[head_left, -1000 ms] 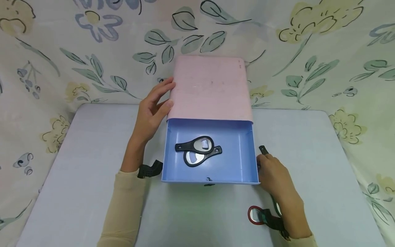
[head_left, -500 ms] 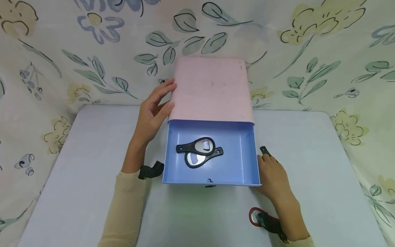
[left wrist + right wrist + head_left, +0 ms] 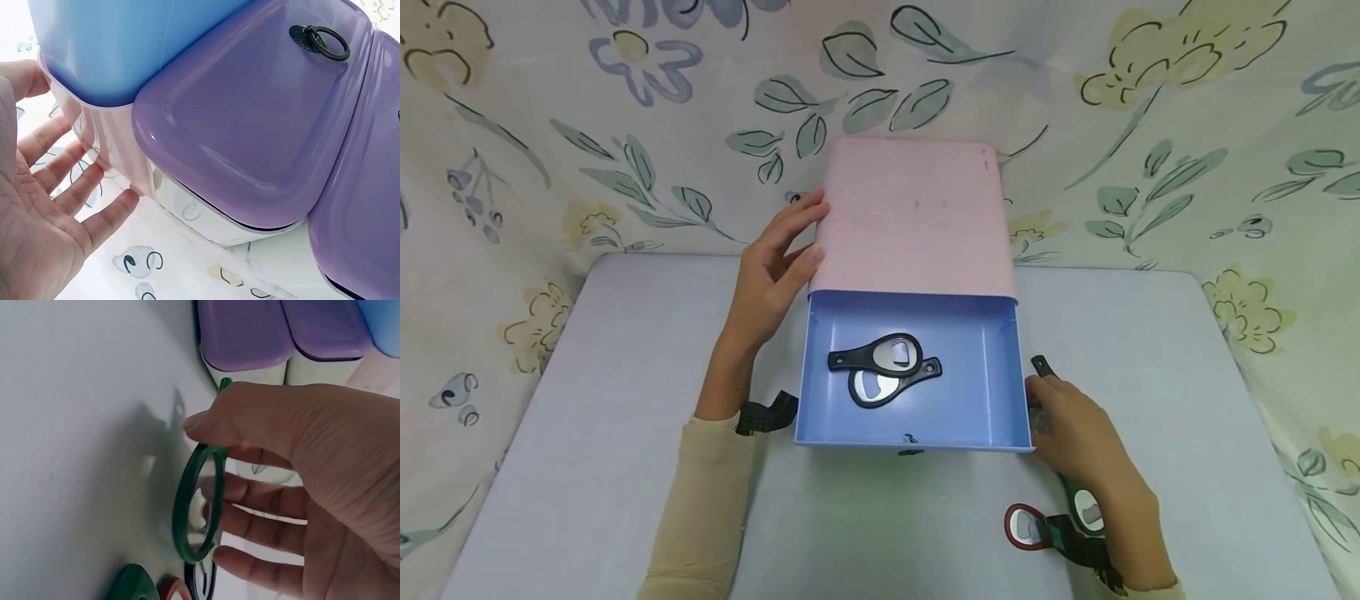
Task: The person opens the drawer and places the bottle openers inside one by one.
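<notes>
Two black openers (image 3: pixel 883 354) lie in the blue drawer (image 3: pixel 977 392), left of the right hand (image 3: pixel 1078 429), unmoved since half a second ago. The right hand has swung outward, uncovering a second green opener (image 3: pixel 1086 508) nearer the person. It pinches a green-rimmed opener (image 3: pixel 180 519) between thumb and fingers, so the work seems at the grasp. The left hand (image 3: pixel 767 279), fingers spread, touches the pink case (image 3: pixel 917 225); the case's far-corner marks (image 3: pixel 986 158) are illegible.

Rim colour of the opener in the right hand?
The opener's rim is green; clearest in right wrist view.
</notes>
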### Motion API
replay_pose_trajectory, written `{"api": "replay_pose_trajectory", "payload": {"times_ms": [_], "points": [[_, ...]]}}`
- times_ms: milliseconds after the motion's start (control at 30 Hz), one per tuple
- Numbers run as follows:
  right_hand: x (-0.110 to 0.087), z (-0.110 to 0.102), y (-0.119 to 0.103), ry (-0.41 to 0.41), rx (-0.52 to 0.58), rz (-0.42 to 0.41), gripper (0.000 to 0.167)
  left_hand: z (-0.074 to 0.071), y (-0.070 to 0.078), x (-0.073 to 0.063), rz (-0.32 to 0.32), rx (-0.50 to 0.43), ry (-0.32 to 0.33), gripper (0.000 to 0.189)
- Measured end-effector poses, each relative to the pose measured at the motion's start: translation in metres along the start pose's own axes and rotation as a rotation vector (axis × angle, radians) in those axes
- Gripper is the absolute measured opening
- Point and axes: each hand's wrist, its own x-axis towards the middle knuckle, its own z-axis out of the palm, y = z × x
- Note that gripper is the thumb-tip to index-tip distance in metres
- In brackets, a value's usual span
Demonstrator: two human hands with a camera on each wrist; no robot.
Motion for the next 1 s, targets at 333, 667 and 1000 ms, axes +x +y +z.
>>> {"api": "replay_pose_trajectory", "payload": {"times_ms": [333,667,1000], "points": [[-0.006,-0.012,0.001,0.059,0.008,-0.032,0.037,0.004,0.001,0.000,-0.009,-0.003,0.001,0.051],[-0.008,-0.039,-0.008,0.081,-0.020,-0.065,0.032,0.000,0.000,0.000,-0.014,0.015,0.005,0.052],[-0.014,-0.068,-0.013,0.169,-0.068,-0.141,0.035,-0.001,0.000,0.001,-0.014,0.003,-0.009,0.052]]}}
